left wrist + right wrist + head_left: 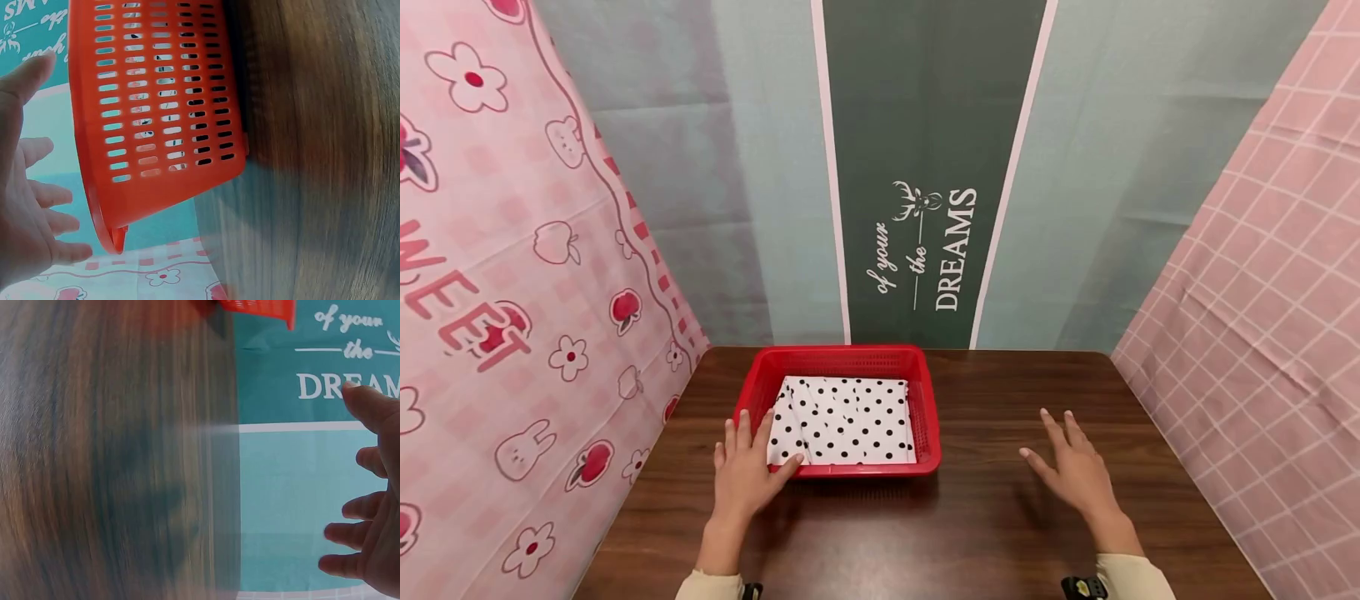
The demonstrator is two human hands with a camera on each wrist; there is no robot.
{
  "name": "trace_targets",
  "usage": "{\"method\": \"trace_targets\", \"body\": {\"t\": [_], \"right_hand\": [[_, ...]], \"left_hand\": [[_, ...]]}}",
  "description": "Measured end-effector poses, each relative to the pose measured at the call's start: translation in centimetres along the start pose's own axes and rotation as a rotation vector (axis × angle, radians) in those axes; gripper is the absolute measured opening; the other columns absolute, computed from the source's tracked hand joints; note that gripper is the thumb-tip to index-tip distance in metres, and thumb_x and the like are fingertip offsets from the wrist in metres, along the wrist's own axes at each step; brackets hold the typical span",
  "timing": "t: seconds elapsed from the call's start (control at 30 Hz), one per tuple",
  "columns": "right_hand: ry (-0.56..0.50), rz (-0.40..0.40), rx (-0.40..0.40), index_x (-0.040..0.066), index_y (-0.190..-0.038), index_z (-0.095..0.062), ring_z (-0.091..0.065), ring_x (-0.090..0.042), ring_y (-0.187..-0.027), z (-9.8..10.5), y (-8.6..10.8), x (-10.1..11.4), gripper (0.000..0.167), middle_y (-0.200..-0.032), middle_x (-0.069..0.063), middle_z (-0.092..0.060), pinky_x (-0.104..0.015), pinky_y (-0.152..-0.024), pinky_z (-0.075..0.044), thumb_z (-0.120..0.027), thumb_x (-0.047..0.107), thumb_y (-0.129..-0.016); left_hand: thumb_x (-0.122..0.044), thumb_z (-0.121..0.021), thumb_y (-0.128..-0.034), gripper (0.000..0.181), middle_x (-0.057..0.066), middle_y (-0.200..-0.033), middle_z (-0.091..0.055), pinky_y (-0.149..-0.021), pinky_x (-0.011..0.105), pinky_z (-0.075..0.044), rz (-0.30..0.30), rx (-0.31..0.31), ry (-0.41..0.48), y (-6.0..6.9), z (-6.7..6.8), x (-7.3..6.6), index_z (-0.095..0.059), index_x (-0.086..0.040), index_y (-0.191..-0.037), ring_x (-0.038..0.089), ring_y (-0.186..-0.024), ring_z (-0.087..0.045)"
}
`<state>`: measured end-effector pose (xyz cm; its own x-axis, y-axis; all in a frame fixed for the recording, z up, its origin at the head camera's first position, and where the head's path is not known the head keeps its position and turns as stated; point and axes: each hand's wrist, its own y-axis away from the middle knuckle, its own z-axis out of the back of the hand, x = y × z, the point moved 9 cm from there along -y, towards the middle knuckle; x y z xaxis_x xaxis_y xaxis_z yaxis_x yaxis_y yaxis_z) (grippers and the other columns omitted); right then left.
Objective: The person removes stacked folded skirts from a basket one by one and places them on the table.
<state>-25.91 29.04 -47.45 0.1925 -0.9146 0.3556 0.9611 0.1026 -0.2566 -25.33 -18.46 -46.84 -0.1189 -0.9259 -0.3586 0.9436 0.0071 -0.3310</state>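
Observation:
A red plastic basket (pixel 928 417) with slotted sides stands on the brown wooden table, left of centre. Inside it lies a folded white cloth (pixel 850 421) with black polka dots. My left hand (pixel 747 471) is spread over the basket's near left corner, holding nothing; in the left wrist view its fingers (pixel 53 222) stand a little apart from the basket's rim. My right hand (pixel 1078 475) hovers above the table to the right, fingers spread and holding nothing. In the right wrist view only a corner of the basket (pixel 265 307) shows.
The wooden table (pixel 1000 533) reaches back to a grey-green curtain (pixel 917 100) with white lettering. A pink printed cloth (pixel 550 275) hangs along the left side, a pink checked cloth (pixel 1270 333) along the right.

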Motion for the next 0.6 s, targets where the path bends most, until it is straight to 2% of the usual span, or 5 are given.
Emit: {"method": "trace_targets", "body": {"t": [0.17, 0.3, 0.43, 0.6], "right_hand": [[-0.169, 0.002, -0.001, 0.001, -0.144, -0.029, -0.039, -0.056, -0.113, 0.0, 0.0, -0.2, 0.073, -0.136, -0.037, -0.03, -0.067, -0.079, -0.035, -0.061, 0.037, -0.09], [-0.275, -0.004, -0.005, -0.002, -0.14, -0.036, -0.046, -0.05, -0.109, -0.1, -0.2, -0.3, 0.067, -0.131, -0.033, -0.04, -0.062, -0.081, -0.039, -0.062, 0.033, -0.09], [-0.378, -0.04, 0.017, 0.001, -0.138, -0.04, -0.051, -0.048, -0.106, -0.4, -0.2, -0.3, 0.061, -0.128, -0.031, -0.045, -0.06, -0.079, -0.043, -0.063, 0.03, -0.09], [-0.525, -0.04, 0.052, 0.003, -0.136, -0.044, -0.054, -0.043, -0.104, -0.9, 0.0, 0.1, 0.057, -0.124, -0.027, -0.051, -0.052, -0.08, -0.046, -0.067, 0.025, -0.088]], "left_hand": [[-0.043, -0.074, -0.0737, 0.079, 0.03, -0.137, -0.035, -0.09, 0.066, -0.031, 0.003, -0.024, 0.061, -0.2, 0.5, -0.1, -0.045, -0.003, -0.136, 0.048, -0.124, -0.032], [-0.035, -0.077, -0.0723, 0.072, 0.025, -0.127, -0.049, -0.084, 0.062, -0.04, -0.001, -0.072, 0.156, -0.3, 1.2, -0.3, -0.051, -0.001, -0.13, 0.041, -0.114, -0.047], [-0.028, -0.079, -0.0725, 0.064, 0.02, -0.121, -0.055, -0.084, 0.056, -0.043, 0.002, -0.082, 0.278, -0.3, 1.5, -0.2, -0.055, 0.0, -0.125, 0.036, -0.109, -0.052], [-0.021, -0.08, -0.073, 0.058, 0.02, -0.117, -0.058, -0.081, 0.051, -0.047, -0.006, -0.053, 0.409, -0.4, 1.2, 0.0, -0.058, 0.0, -0.122, 0.036, -0.102, -0.056]]}}
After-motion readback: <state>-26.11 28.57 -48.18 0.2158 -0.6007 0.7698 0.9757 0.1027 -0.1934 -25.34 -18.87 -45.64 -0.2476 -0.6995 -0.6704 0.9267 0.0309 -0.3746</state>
